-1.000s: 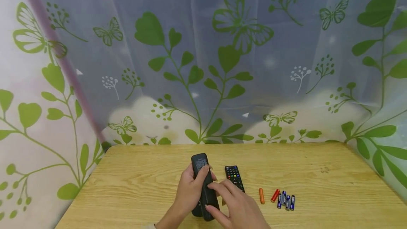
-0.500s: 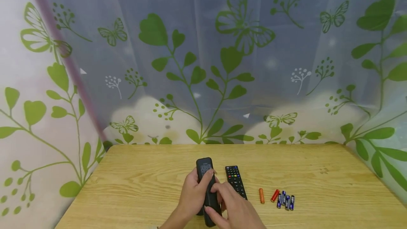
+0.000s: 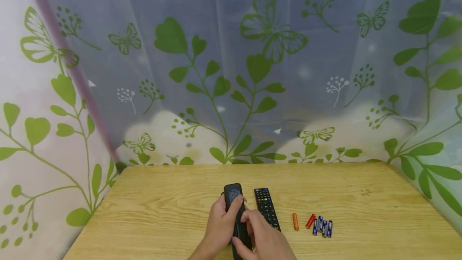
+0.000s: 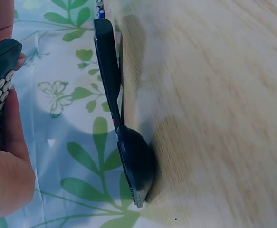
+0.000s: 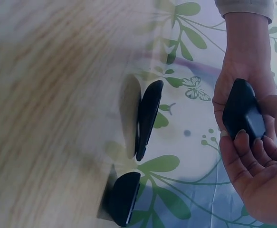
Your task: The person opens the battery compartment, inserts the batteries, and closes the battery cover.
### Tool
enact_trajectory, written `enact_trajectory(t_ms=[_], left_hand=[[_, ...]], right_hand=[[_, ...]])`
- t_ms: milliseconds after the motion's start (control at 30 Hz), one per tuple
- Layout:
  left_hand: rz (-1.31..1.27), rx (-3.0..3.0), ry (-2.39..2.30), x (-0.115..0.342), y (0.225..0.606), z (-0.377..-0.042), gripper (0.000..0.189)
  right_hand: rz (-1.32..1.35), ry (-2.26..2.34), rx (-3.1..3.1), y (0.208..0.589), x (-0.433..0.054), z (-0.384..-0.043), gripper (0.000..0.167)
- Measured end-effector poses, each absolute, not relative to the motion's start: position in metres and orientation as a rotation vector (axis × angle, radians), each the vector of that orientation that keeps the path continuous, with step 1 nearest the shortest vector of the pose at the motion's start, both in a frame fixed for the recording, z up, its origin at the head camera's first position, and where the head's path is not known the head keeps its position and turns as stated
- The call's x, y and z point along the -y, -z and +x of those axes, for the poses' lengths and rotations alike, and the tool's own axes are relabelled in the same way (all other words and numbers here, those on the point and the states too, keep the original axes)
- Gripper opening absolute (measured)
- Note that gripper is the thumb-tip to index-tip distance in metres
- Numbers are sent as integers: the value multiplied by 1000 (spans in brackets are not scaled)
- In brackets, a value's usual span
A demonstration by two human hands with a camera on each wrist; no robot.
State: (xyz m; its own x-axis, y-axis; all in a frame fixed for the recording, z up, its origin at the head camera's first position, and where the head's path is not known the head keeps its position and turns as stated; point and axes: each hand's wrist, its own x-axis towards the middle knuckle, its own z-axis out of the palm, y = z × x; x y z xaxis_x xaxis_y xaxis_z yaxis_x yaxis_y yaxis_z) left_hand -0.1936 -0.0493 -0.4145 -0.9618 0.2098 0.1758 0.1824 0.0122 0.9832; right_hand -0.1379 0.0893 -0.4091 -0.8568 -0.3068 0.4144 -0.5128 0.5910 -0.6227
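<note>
Both hands hold a black remote control (image 3: 234, 192) over the table, its labelled back facing up. My left hand (image 3: 220, 220) grips its left side, thumb lying on the back near the label. On the lower half my right hand (image 3: 265, 234) pinches it between thumb and fingers, by a seam across the back. Pale buttons show on its underside in the left wrist view. A second remote control (image 3: 266, 208) with coloured buttons lies face up to the right. Another black remote control (image 4: 136, 161) lies on the table, mostly hidden behind the hands in the head view.
Right of the remotes lie an orange battery (image 3: 295, 221), a red battery (image 3: 310, 221) and several blue batteries (image 3: 325, 228) side by side. The wooden table (image 3: 162, 196) ends at a patterned curtain (image 3: 202, 71) at the back and sides.
The hands and the held remote have shifted slightly toward the front edge and to the right. More of the remote with coloured buttons shows beside them. The batteries stay where they were.
</note>
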Motion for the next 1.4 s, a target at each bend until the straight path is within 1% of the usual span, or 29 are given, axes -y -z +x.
enact_trajectory(t_ms=[400,633,833,933,1133,1400], left_hand=[[425,-2256,-2116,49,417,-192,36],[397,-2241,-2138,47,417,-191,36],[398,-2225,-2142,45,417,-191,36],[385,-2243,-2128,45,418,-190,36],[360,-2222,-2103,47,420,-191,42],[320,-2124,-2122,50,420,-194,40]], right_hand=[[667,-1201,2587,412,-94,-135,29],[640,-1104,2519,414,-95,-133,23],[577,-995,2504,414,-94,-132,24],[577,-1005,2528,413,-95,-132,24],[567,-996,2562,411,-94,-131,26],[539,-1032,2525,414,-94,-131,27]])
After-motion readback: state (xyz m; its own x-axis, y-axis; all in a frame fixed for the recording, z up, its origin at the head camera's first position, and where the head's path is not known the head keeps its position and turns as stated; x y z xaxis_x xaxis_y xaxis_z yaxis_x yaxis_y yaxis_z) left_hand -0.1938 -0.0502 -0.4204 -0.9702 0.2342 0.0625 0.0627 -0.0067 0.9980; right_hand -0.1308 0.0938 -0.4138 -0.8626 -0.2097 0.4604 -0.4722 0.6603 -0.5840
